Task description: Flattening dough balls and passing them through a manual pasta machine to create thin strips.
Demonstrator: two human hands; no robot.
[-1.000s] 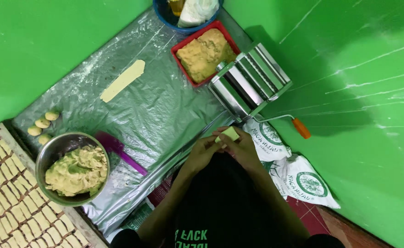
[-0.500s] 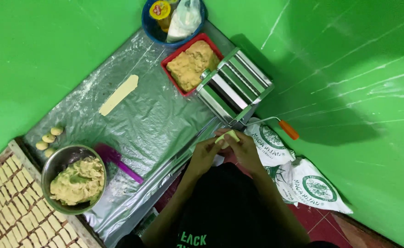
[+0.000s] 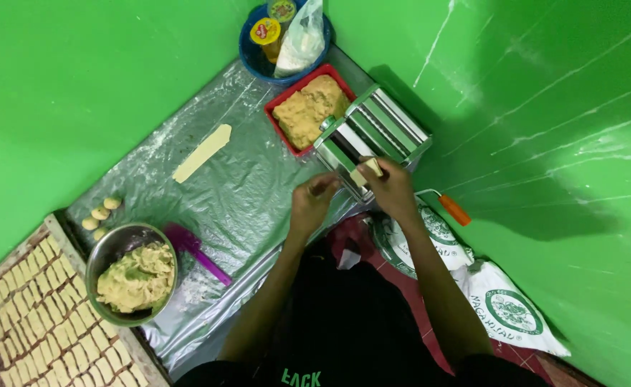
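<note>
Pale yellow dough piece sits pinched in the right hand at the near rollers of the steel pasta roller; the left hand, fingers curled and apparently empty, hovers beside. Feeding it flat and square probably avoids jamming.

White printed sacks, perhaps flour.

I see a metal bowl of dough, a purple scraper, a flat dough strip and a blue basin.
</note>
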